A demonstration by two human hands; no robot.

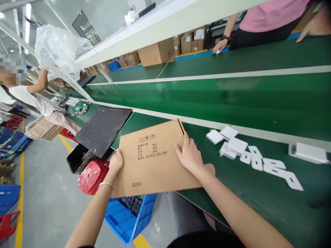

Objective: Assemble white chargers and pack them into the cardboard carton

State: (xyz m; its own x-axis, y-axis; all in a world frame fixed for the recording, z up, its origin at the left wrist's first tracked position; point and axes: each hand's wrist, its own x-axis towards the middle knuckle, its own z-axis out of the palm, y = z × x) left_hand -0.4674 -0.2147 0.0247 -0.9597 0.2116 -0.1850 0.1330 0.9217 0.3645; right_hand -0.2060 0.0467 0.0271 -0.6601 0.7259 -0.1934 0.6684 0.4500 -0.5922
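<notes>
Between my two hands is a flat brown cardboard box [155, 172], tilted over the bench's front edge, with black print such as "MODEL NO." and "COLOUR" on its face. My left hand [116, 161] grips its left edge, fingers partly hidden behind it. At the right end, my right hand [190, 153] clasps the box near a narrow gap at the upper corner, its thumb on the printed face. To the right of that hand lie several white box-shaped pieces [234, 146] and several flat white cut-outs [271, 167].
A black mat [103, 127] lies left on the green bench [258, 213]. Below stand a blue crate [144, 217] with dark parts and a red stool [90, 177]. Another white piece [307, 152] sits far right. One person [43, 100] works at left; another [271, 20] stands across the line.
</notes>
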